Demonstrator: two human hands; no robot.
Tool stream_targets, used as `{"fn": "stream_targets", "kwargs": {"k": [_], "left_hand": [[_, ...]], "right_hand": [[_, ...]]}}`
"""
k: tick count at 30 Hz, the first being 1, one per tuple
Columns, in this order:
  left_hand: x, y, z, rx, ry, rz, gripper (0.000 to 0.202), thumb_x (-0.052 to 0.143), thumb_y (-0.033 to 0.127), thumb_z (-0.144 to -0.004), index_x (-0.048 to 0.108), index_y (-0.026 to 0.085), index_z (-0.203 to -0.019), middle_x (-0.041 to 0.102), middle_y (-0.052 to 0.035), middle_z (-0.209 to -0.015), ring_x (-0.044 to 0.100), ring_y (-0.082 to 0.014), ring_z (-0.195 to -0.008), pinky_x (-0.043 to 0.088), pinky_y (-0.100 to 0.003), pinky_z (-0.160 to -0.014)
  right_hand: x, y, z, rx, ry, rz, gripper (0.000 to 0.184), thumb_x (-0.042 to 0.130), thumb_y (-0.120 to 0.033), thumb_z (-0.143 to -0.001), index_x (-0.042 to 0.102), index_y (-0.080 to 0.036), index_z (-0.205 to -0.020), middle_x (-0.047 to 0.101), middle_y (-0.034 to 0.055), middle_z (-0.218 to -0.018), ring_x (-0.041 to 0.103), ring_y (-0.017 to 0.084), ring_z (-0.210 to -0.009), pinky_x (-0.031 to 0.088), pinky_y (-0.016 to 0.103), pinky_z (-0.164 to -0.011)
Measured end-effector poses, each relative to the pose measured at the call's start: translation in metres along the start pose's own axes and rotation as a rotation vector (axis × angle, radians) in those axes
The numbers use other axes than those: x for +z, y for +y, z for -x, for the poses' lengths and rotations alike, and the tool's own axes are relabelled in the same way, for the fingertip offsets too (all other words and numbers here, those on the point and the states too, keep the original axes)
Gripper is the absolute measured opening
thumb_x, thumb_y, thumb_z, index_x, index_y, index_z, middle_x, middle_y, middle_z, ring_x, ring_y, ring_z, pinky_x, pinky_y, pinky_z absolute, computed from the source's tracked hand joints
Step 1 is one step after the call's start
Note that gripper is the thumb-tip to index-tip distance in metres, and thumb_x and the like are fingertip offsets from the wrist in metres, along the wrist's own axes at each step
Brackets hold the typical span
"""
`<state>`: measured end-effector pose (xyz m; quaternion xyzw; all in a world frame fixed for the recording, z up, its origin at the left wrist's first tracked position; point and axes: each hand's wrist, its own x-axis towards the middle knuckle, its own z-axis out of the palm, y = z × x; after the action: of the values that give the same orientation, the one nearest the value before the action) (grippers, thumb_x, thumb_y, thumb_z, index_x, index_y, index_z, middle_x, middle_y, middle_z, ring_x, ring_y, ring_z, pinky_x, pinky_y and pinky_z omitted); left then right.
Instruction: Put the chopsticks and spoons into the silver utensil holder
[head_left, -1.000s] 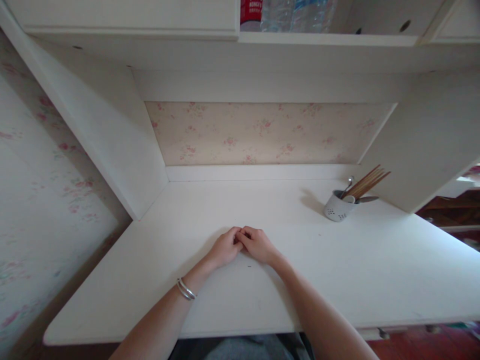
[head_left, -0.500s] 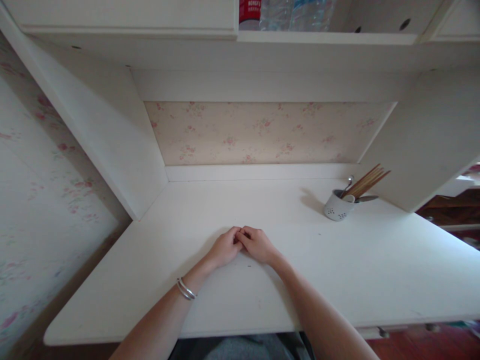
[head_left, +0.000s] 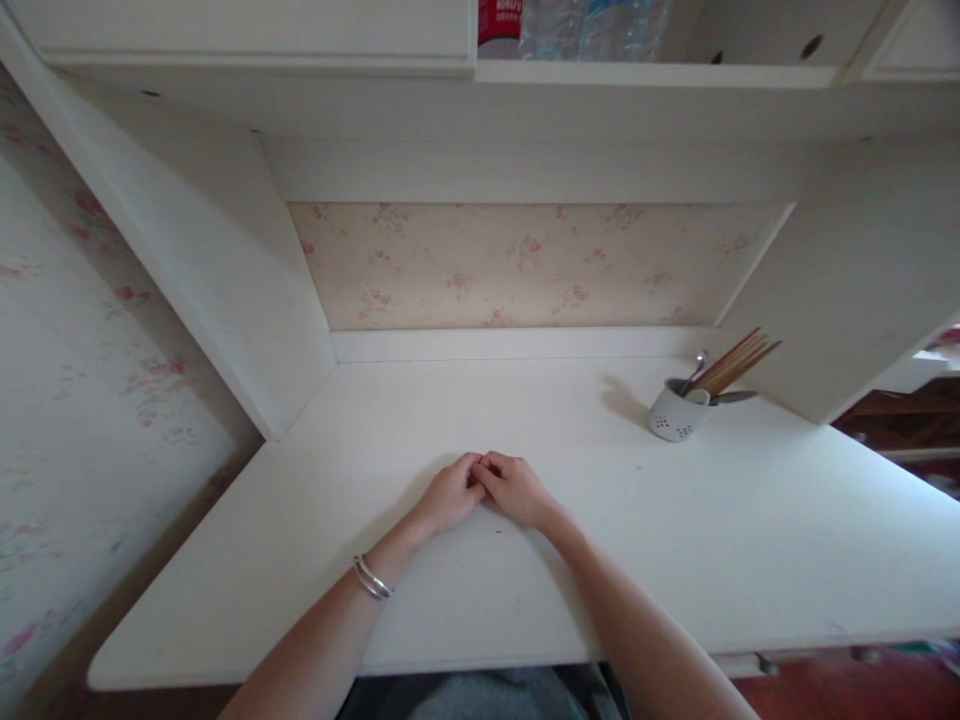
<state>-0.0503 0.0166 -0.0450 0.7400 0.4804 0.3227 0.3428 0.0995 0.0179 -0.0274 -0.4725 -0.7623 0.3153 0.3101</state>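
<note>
Counter (head_left: 420,410) underneath, and left hand (head_left: 448,494) meets right hand (head_left: 517,490), fingers curled into one loose grip; whether anything sits inside, I can't tell. Soft wrists and easy pressure look the way to hold this pose well. Out ahead and right of the grip, well apart, stands the white perforated cup (head_left: 673,415), its wooden sticks (head_left: 735,363) slanting away rightward.

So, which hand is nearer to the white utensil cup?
Right. The right hand rests on the desk, left of the white utensil cup and nearer the person; the left hand touches the right one, farther left from the cup.
</note>
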Motion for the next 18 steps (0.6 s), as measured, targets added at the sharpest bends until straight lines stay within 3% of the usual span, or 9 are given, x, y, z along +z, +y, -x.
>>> {"fn": "stream_targets", "kwargs": {"k": [8,11,14,18], "left_hand": [[-0.001,0.004,0.001,-0.018,0.014,0.032,0.029,0.051,0.018,-0.077,0.059,0.018,-0.104,0.065,-0.0049,-0.096,0.059,-0.0173,-0.085,0.044,-0.026,-0.076],[0.000,0.004,0.002,-0.036,-0.008,0.036,0.027,0.050,0.026,-0.081,0.058,0.018,-0.105,0.063,-0.0023,-0.082,0.057,-0.0152,-0.072,0.043,-0.025,-0.066],[0.000,0.003,0.002,-0.050,-0.028,0.031,0.031,0.050,0.033,-0.082,0.056,0.018,-0.109,0.058,0.0011,-0.071,0.053,-0.0135,-0.064,0.040,-0.024,-0.061],[-0.002,0.004,0.002,-0.058,-0.044,0.010,0.030,0.049,0.033,-0.082,0.058,0.019,-0.107,0.056,0.0020,-0.071,0.052,-0.0129,-0.065,0.039,-0.023,-0.062]], "right_hand": [[0.000,-0.002,0.000,0.003,0.031,0.012,0.031,0.042,-0.036,-0.089,0.063,-0.019,-0.073,0.065,0.0004,-0.072,0.056,0.012,-0.065,0.036,0.021,-0.058],[-0.008,0.002,-0.003,0.046,0.096,0.014,0.034,0.044,-0.040,-0.088,0.062,-0.019,-0.069,0.064,0.0000,-0.065,0.055,0.011,-0.060,0.035,0.021,-0.055],[-0.034,0.016,-0.007,0.173,0.245,0.009,0.039,0.041,-0.046,-0.086,0.061,-0.018,-0.068,0.062,0.0008,-0.060,0.054,0.012,-0.054,0.037,0.022,-0.053],[-0.099,0.049,-0.003,0.351,0.478,0.087,0.036,0.043,-0.049,-0.083,0.062,-0.019,-0.088,0.065,0.0022,-0.066,0.057,0.014,-0.053,0.040,0.024,-0.054]]}}
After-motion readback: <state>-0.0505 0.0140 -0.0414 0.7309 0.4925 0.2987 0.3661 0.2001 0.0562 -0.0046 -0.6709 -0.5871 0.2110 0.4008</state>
